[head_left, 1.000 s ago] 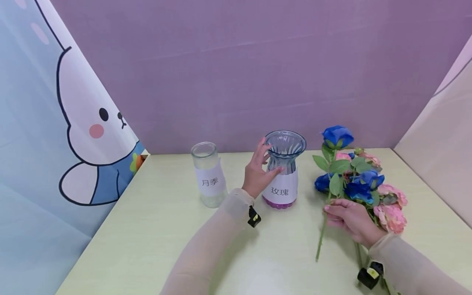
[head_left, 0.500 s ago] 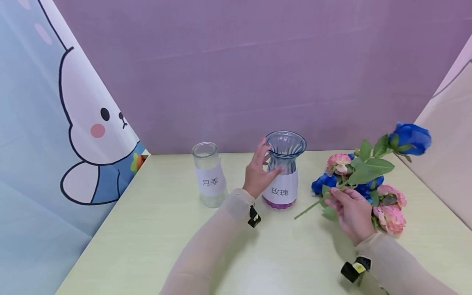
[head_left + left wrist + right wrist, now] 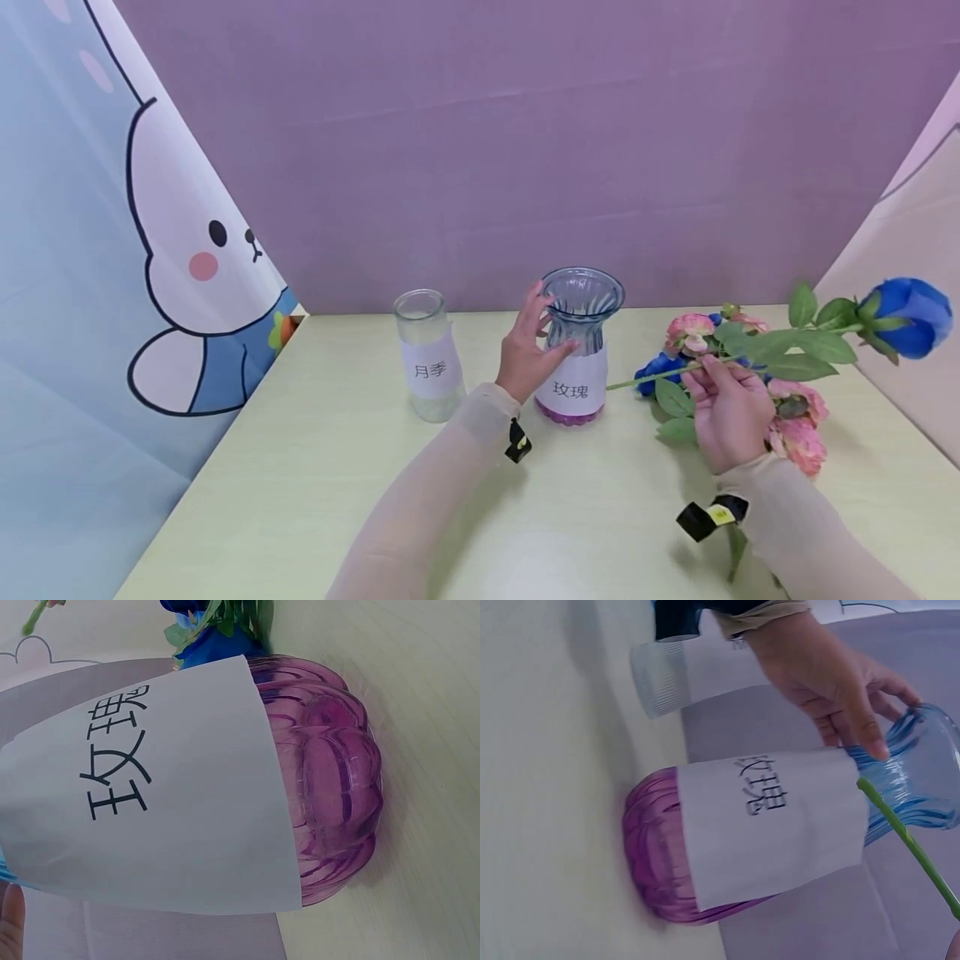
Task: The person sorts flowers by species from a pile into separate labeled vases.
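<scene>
A glass vase [image 3: 587,292], blue at its flared top and purple at its base [image 3: 334,780], stands upright on the table with a white paper label round it. My left hand [image 3: 528,346] holds its neck, thumb on the near side and fingers at the left. To the right, my right hand [image 3: 727,417] pinches the stem of an artificial blue rose [image 3: 906,318]. That rose lies nearly level in the air, bloom pointing right. The cut end of its green stem [image 3: 911,844] points at the vase, overlapping its neck in the right wrist view.
A clear, straight glass jar [image 3: 429,403] with a paper label stands left of the vase. Under and behind my right hand lie more artificial flowers: pink blooms [image 3: 798,442] and blue roses [image 3: 658,371]. A purple backdrop [image 3: 480,150] rises behind the table [image 3: 285,483].
My right hand has lifted the blue rose from the pile and tipped it from upright to nearly level, its bloom swinging right and its stem end left. My left hand has stayed on the vase.
</scene>
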`<act>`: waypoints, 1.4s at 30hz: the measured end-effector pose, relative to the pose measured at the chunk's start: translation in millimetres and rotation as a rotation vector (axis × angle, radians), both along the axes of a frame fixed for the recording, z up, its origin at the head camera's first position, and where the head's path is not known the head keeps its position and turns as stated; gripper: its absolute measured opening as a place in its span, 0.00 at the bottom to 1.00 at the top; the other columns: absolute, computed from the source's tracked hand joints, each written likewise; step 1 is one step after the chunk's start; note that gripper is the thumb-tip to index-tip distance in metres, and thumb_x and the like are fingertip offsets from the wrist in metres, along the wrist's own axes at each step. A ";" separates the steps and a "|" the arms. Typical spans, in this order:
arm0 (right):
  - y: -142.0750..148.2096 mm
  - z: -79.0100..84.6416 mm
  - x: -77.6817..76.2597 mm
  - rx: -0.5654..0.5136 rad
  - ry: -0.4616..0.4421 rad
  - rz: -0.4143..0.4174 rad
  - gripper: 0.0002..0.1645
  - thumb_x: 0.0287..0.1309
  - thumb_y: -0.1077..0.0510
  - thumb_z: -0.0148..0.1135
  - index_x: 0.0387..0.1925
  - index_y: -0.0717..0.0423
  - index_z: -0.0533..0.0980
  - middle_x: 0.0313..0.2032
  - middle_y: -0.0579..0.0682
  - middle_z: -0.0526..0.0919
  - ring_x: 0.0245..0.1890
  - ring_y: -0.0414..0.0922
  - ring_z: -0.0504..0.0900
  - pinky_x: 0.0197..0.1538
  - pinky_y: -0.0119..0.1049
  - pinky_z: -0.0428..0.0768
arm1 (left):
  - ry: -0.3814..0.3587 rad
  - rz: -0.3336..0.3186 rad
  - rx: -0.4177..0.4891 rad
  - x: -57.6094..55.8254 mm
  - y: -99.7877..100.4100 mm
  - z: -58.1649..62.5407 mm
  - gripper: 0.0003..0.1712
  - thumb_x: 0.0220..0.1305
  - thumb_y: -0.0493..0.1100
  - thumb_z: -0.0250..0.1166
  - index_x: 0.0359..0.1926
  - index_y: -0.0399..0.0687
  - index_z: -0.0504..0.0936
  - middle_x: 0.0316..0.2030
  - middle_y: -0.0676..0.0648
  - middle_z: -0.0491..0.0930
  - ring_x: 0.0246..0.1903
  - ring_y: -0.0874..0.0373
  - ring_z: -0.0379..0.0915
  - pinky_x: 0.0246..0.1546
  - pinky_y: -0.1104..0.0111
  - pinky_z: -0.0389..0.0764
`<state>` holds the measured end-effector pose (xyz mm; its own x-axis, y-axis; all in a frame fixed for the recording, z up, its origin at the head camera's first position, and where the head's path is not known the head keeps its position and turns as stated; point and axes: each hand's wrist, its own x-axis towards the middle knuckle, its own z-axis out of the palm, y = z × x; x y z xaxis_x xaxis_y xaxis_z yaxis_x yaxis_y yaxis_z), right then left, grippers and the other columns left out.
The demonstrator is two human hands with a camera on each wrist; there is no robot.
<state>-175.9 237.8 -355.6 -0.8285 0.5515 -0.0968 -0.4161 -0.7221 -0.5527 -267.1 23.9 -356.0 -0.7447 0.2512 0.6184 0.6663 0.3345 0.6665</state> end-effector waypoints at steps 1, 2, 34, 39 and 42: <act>-0.5 1.3 0.1 -0.019 0.010 -0.010 0.12 0.56 0.74 0.60 0.25 0.66 0.66 0.27 0.57 0.79 0.19 0.46 0.79 0.32 0.37 0.85 | 0.002 -0.003 0.002 0.1 0.0 0.3 0.38 0.54 0.38 0.72 0.63 0.43 0.64 0.72 0.45 0.53 0.55 0.47 0.75 0.50 0.72 0.78; -1.1 2.8 0.1 -0.038 0.021 -0.022 0.12 0.57 0.74 0.60 0.25 0.66 0.66 0.28 0.58 0.79 0.19 0.47 0.79 0.32 0.38 0.86 | 0.006 -0.005 0.003 0.0 0.1 0.1 0.38 0.54 0.37 0.73 0.63 0.43 0.64 0.72 0.44 0.54 0.55 0.47 0.75 0.50 0.72 0.78; -29.5 77.9 -28.9 -0.139 0.098 -0.266 0.15 0.53 0.72 0.65 0.37 0.65 0.66 0.32 0.58 0.77 0.22 0.48 0.77 0.35 0.40 0.86 | 0.037 -0.012 0.005 -1.5 0.5 -3.4 0.37 0.53 0.36 0.72 0.61 0.41 0.65 0.72 0.43 0.54 0.53 0.46 0.76 0.48 0.74 0.78; -33.6 83.9 -39.4 -0.074 0.069 -0.245 0.18 0.51 0.71 0.68 0.37 0.64 0.66 0.32 0.57 0.78 0.21 0.47 0.76 0.24 0.35 0.82 | 0.039 -0.003 0.001 -2.4 0.2 -4.4 0.37 0.54 0.37 0.72 0.62 0.42 0.65 0.72 0.43 0.54 0.54 0.46 0.76 0.48 0.74 0.78; -35.6 89.0 -44.6 -0.044 0.082 -0.251 0.17 0.47 0.74 0.69 0.33 0.66 0.68 0.29 0.58 0.80 0.19 0.47 0.79 0.23 0.34 0.82 | 0.037 -0.008 0.005 -2.6 0.0 -4.9 0.37 0.54 0.37 0.72 0.62 0.42 0.65 0.72 0.43 0.54 0.54 0.46 0.75 0.48 0.74 0.78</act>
<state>-220.5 202.2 -266.6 -0.6724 0.7375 -0.0635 -0.6273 -0.6133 -0.4800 -269.7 23.9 -360.9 -0.7190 0.2540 0.6469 0.6934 0.3260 0.6426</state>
